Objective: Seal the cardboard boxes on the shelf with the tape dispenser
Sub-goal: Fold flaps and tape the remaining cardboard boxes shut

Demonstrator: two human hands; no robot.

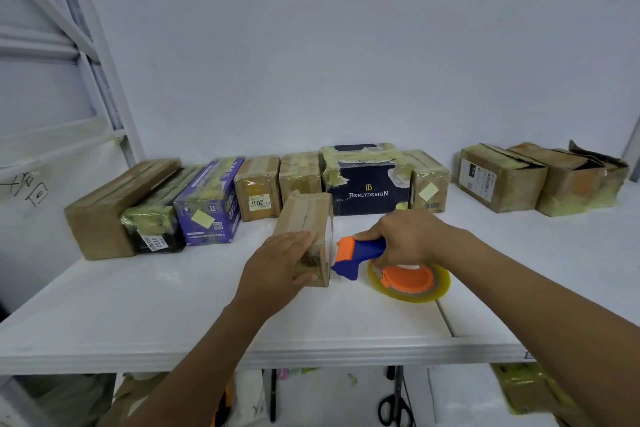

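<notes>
Nearest the camera, below the front edge of the white shelf, a pair of scissors is seen on the lower level, along with blurred packaging.

On the shelf, two bare forearms are stretched forward. The left hand is laid over the near end of a small cardboard box, with the palm on top and the thumb wrapped round its front face, so the box is gripped. This box is set apart from the others, in front of them, near the middle of the shelf.

Just to the right of it, the right hand is closed around the blue handle of the tape dispenser. The orange head of the dispenser is held against the right side of the small box, and its yellowish tape roll with an orange hub lies flat on the shelf surface.

Farther back, a row of taped boxes is lined up along the white wall: a long brown box at far left, a purple box, a dark blue box printed "Benlydesign", and, well apart at far right, two more brown boxes.
</notes>
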